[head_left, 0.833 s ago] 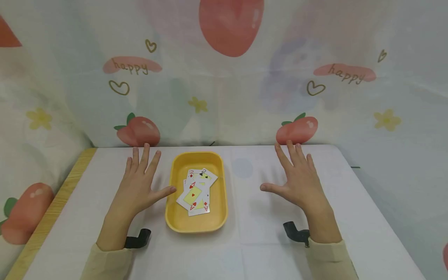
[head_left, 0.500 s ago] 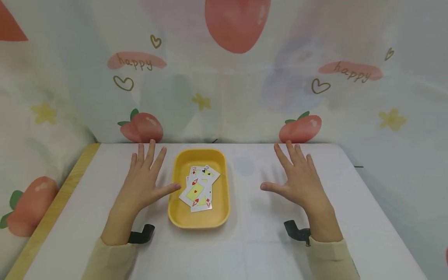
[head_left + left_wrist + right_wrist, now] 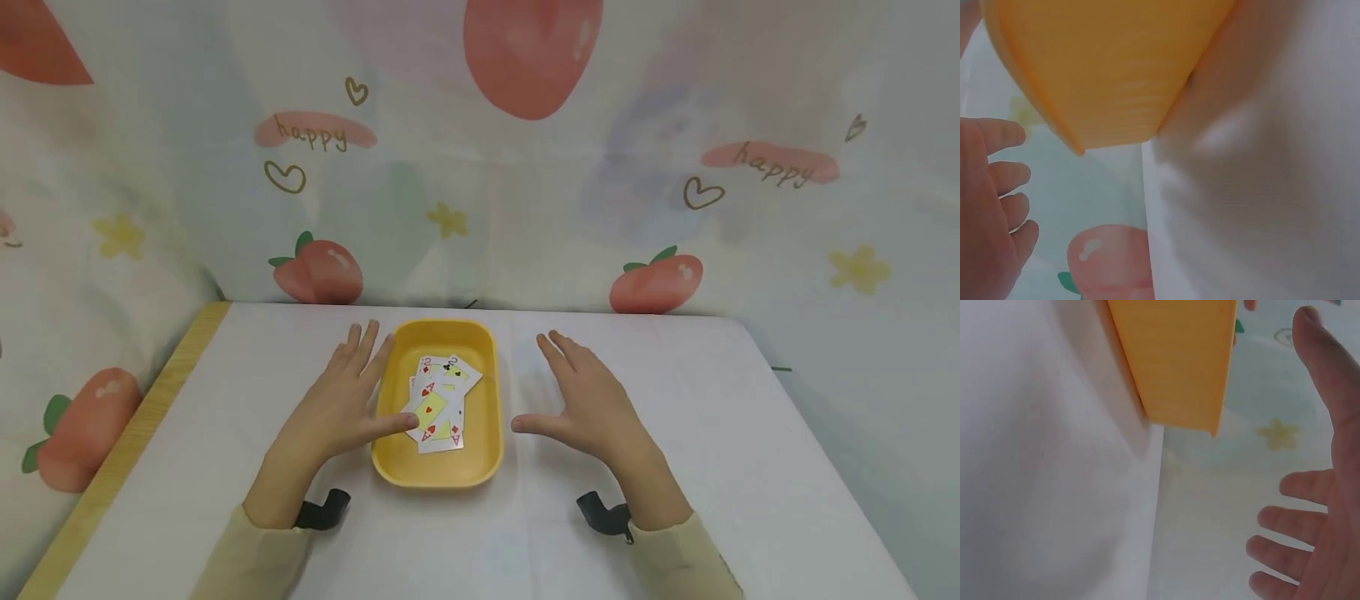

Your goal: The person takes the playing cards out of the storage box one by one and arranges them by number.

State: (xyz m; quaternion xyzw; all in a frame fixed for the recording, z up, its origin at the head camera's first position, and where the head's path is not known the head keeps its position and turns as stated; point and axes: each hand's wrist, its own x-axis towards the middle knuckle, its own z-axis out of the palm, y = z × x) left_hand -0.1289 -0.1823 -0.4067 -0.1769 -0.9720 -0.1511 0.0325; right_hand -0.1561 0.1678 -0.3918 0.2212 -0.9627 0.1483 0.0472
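Nearest the camera: two pale yellow sleeves point(image 3: 247, 558) at the lower edge of the head view, each with a black wrist mount point(image 3: 324, 510) beside it on the white tablecloth point(image 3: 712, 467).

Left hand point(image 3: 337, 408): palm down, fingers straight and spread, holding nothing. It lies against the left side of the yellow tray point(image 3: 480, 462); the fingertips run along the tray's left rim and the thumb reaches over the rim, its tip on or just above the lower left edge of the playing cards point(image 3: 438, 404). Contact with the cards cannot be confirmed. Left wrist view: fingers point(image 3: 997, 181) loosely extended, tray's outer wall point(image 3: 1116, 69) close by.

Right hand point(image 3: 588, 408): palm down, fingers straight and slightly spread, holding nothing. It sits just right of the tray; the thumb points toward the right rim, a small gap visible. Right wrist view: open fingers point(image 3: 1300, 525) beside the tray's outer wall point(image 3: 1179, 362).

Cards: a small, loosely fanned face-up pile in the tray's middle, red hearts in front, a black club card at the far end.

Beyond: table's wooden left edge point(image 3: 120, 454), then a strawberry-printed curtain point(image 3: 480, 167) reading "happy".
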